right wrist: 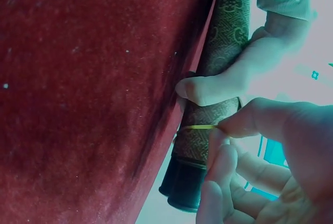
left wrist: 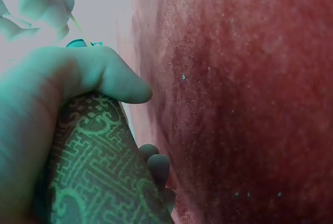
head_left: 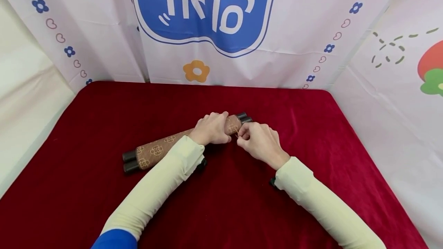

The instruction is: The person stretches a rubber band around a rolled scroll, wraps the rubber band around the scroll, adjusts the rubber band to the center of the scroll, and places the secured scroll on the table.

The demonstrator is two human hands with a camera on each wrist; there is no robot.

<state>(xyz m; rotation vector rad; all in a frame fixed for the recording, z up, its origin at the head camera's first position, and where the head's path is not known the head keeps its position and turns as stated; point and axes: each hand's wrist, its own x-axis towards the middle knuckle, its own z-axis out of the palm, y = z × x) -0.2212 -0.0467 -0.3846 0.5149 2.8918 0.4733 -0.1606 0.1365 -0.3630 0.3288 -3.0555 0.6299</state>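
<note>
Near the right end of a long brown roll with gold floral patterning (head_left: pixel 155 151), the right hand (head_left: pixel 261 141) pinches a thin yellow strand (right wrist: pixel 200 127)

Closest to the head camera, two cream sleeves (head_left: pixel 155 187) reach forward, the left one meeting blue fabric (head_left: pixel 115 239) at its lower end. Beyond them, the left hand (head_left: pixel 211 128) grips the roll right of its middle, thumb across the near side and fingertips showing around the other. The right hand holds the strand between thumb and fingertip, just beside the roll's right end. The strand crosses the patterned face; whether it circles the whole roll cannot be told. Paired black cylindrical rod ends (head_left: pixel 130 166) stick out at both ends of the roll, which lies slantwise.

From here, the strand could slip out of that small pinch, or snap if pulled too hard. A loosened left grip might let the roll turn or unwind, and sideways tension could drag the strand off over the rods.

Dark red, velvety cloth covers the tabletop (head_left: pixel 235 210), faintly creased. Behind it hangs a white printed backdrop (head_left: pixel 304 7) with a blue shield shape (head_left: pixel 238 43) and an orange flower (head_left: pixel 188 71); a red-and-green print (head_left: pixel 434 82) marks the right wall.
</note>
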